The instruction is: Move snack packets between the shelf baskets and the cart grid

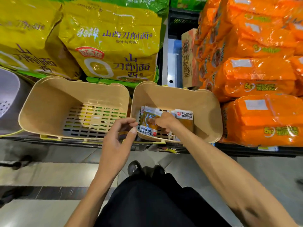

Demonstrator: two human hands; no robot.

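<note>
Two beige slotted baskets hang on the shelf front. The left basket holds nothing. The right basket has several yellow-and-white snack packets lying in it. My right hand reaches into the right basket and grips one snack packet from its right side. My left hand is at that basket's front left corner, fingers curled, with thumb and forefinger pinching the same packet's left edge. Another snack packet lies just right of my right hand. No cart grid is in view.
Big yellow noodle bags fill the shelf behind the left basket, and orange noodle packs are stacked on the right. A cardboard box stands between them. A grey-white basket sits at far left. Tiled floor lies below.
</note>
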